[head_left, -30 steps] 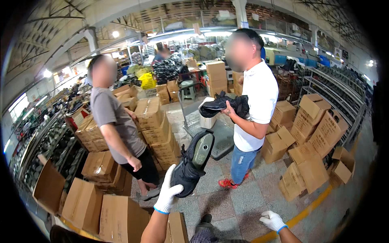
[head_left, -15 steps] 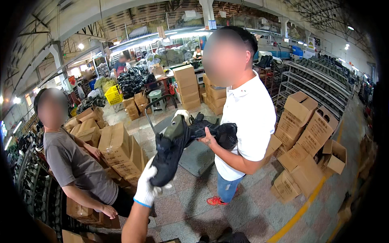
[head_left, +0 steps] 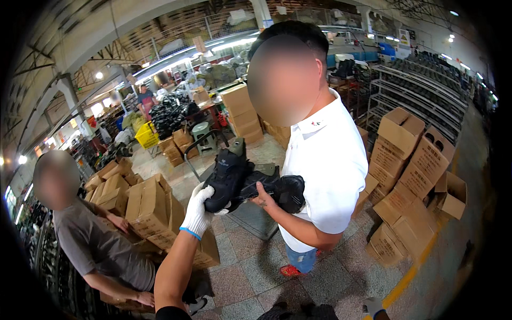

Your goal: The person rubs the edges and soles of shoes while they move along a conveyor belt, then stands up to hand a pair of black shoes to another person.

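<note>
My left hand (head_left: 197, 209), in a white knitted glove with a blue cuff, is closed on the toe end of a black shoe (head_left: 228, 169). The shoe tilts with its olive heel part upward. Right beside it, a person in a white polo shirt (head_left: 326, 165) grips another black shoe (head_left: 290, 193) with a bare hand (head_left: 263, 196). The two shoes overlap in view. Low at the right edge hangs my right hand (head_left: 373, 305), gloved and away from the shoes. Its fingers are too small and dim to read.
A person in a grey T-shirt (head_left: 101, 245) stands at the left beside stacked cartons (head_left: 146, 205). More cartons (head_left: 397, 144) stand at the right before a shoe rack (head_left: 410, 98). A flat trolley (head_left: 256, 221) is behind the shoes. A yellow line (head_left: 408, 280) crosses the tiled floor.
My left hand and its shoe have risen slightly, and the shoe has turned more upright. A white glove at the shoe's heel is no longer visible. My right hand shows at the lower right.
</note>
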The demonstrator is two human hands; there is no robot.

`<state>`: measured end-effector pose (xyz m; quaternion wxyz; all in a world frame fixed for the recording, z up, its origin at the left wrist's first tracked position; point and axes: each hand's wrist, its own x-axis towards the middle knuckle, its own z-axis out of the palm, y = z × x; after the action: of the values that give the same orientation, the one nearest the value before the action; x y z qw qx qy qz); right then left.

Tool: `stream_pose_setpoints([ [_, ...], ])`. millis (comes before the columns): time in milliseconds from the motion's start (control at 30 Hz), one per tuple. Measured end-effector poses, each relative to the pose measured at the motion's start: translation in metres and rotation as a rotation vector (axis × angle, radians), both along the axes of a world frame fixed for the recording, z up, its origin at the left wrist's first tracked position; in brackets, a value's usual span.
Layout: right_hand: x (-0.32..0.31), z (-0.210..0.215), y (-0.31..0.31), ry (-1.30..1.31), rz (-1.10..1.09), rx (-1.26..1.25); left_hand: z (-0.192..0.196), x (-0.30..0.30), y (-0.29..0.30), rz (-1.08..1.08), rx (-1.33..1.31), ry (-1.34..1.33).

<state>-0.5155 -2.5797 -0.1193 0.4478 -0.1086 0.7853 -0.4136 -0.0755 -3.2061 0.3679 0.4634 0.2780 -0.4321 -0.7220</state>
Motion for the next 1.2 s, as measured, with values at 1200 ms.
stream_pose_setpoints([
  [1200, 0.379, 0.089, 0.200, -0.051, -0.545, 0.102, -0.475, 0.088, 0.262, -1.141, -0.369, -1.351],
])
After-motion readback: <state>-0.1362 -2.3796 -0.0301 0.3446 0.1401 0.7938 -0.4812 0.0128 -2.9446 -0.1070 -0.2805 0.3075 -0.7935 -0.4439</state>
